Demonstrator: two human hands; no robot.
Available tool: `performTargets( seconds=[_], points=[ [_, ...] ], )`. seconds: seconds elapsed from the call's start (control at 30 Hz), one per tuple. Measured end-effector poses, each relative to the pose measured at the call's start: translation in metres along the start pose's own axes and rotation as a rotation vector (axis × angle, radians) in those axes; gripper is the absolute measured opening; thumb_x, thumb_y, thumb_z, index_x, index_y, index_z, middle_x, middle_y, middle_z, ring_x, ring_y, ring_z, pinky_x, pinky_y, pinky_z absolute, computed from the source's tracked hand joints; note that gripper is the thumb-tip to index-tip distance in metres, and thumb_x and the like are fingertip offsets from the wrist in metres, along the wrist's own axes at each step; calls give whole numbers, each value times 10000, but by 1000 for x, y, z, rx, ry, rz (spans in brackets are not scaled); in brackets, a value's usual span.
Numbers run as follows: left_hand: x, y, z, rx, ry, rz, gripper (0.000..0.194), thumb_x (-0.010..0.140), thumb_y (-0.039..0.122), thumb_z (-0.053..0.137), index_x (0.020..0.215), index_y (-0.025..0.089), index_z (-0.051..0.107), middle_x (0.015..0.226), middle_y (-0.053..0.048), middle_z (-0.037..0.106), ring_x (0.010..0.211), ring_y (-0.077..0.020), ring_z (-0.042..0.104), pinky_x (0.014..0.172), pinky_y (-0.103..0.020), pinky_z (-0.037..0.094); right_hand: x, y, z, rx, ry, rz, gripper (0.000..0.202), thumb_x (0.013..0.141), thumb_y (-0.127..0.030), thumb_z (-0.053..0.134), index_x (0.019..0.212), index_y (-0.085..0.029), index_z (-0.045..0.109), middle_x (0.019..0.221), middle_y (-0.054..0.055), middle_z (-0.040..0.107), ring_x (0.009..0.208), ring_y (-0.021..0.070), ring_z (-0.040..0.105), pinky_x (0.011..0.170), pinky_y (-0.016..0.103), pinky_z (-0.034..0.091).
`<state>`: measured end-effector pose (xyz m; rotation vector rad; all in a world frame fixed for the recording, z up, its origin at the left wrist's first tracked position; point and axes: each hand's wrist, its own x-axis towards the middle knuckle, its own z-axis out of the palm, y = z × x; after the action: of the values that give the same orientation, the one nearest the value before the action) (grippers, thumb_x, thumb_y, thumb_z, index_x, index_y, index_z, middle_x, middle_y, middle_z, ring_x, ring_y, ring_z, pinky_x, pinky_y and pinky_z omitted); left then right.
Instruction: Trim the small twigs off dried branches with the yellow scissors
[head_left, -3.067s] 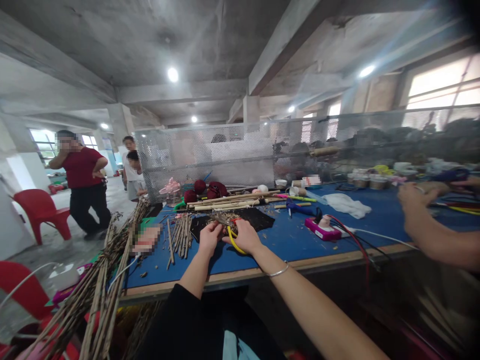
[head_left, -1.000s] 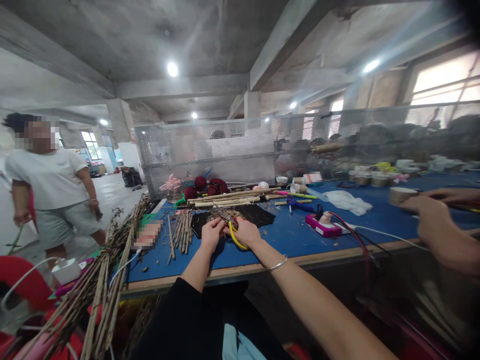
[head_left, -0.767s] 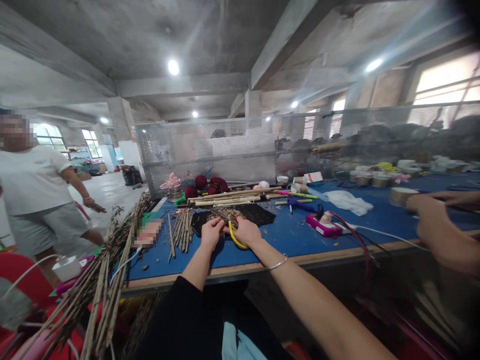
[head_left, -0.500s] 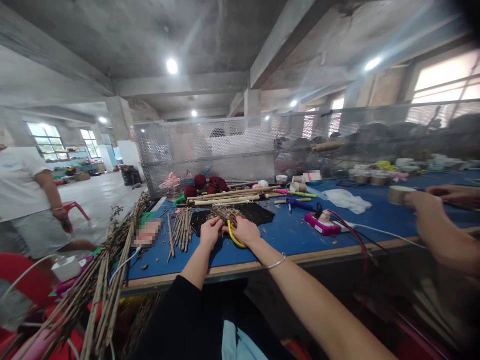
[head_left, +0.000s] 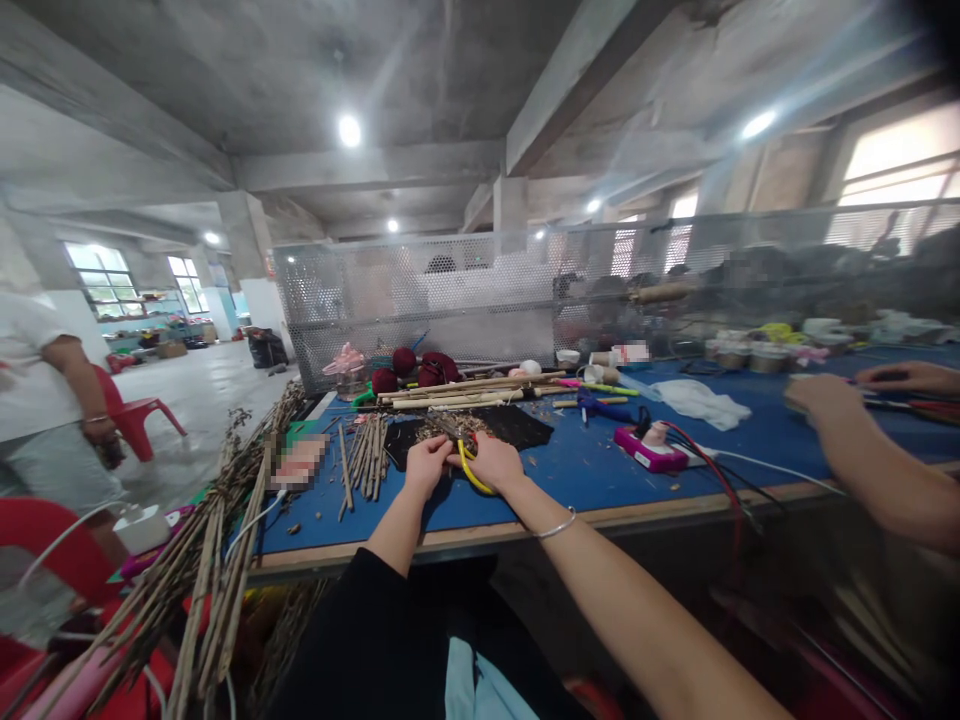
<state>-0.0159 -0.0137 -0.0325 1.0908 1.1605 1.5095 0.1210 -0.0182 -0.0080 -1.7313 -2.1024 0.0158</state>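
blue worktop (head_left: 577,470), bearing a black sheet (head_left: 521,427) and, to its left, short sticks (head_left: 368,458). at the sheet's near edge the hands meet close together: the right hand (head_left: 491,463) is wrapped round yellow-handled shears (head_left: 471,472); the left hand (head_left: 429,466) sits beside the blades, and whether it pinches anything cannot be told. for sound cutting, the left fingertips should stay clear of the blades, best worked above the sheet, where scraps (head_left: 439,428) lie heaped.
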Motion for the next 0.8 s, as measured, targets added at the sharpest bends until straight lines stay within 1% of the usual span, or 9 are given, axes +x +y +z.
performTargets(
  seconds=[0.1,0.17,0.3,0.37,0.47,0.57,0.67,0.8],
  points=[
    [4,-4,-1,32,16,32,420,548,319,730,908,110,673,712,-70,659,461,-77,489,419,-190,365,-1,0,-1,5,16,0,628,657,-719,436,939,-165,527,876,106,635,836,258,603,693,297,409],
    [5,-4,-1,22,29,63,439,545,324,729,918,102,664,665,-54,644,444,-68,468,413,-184,349,-1,0,-2,15,24,11,628,659,-721,429,936,-168,536,866,101,636,834,258,603,689,296,411],
    [1,1,-1,-23,34,104,428,547,355,719,871,82,655,579,-20,596,419,-50,429,405,-173,317,-2,2,-3,25,59,37,607,675,-713,418,937,-183,557,846,95,635,832,254,599,693,303,409],
    [-1,5,-1,-36,16,120,395,568,390,697,807,79,647,520,1,554,396,-43,401,391,-171,295,-2,3,-2,29,81,16,585,684,-709,413,920,-197,569,860,90,628,835,249,593,701,309,407],
    [-5,10,0,-83,32,113,383,596,432,661,769,94,610,477,30,501,381,-44,398,377,-168,284,-2,5,0,33,100,-25,564,687,-697,428,907,-201,579,912,89,603,855,227,576,721,298,401],
    [-6,12,0,-117,55,80,393,587,434,666,796,112,580,539,15,547,412,-57,450,382,-165,308,-2,6,2,43,130,-91,578,674,-684,464,950,-186,564,944,89,573,914,219,537,753,288,389],
    [-7,13,1,-100,55,64,401,556,407,697,802,113,581,606,-14,593,457,-71,496,408,-169,347,0,7,5,44,158,-139,634,639,-677,512,996,-154,530,990,98,542,963,231,492,801,303,371],
    [-8,15,2,-77,78,55,391,534,369,722,798,109,596,597,-16,597,477,-87,519,426,-180,376,2,7,9,45,131,-167,669,631,-659,537,1047,-138,488,1044,113,515,992,244,461,832,335,345]
  ],
)
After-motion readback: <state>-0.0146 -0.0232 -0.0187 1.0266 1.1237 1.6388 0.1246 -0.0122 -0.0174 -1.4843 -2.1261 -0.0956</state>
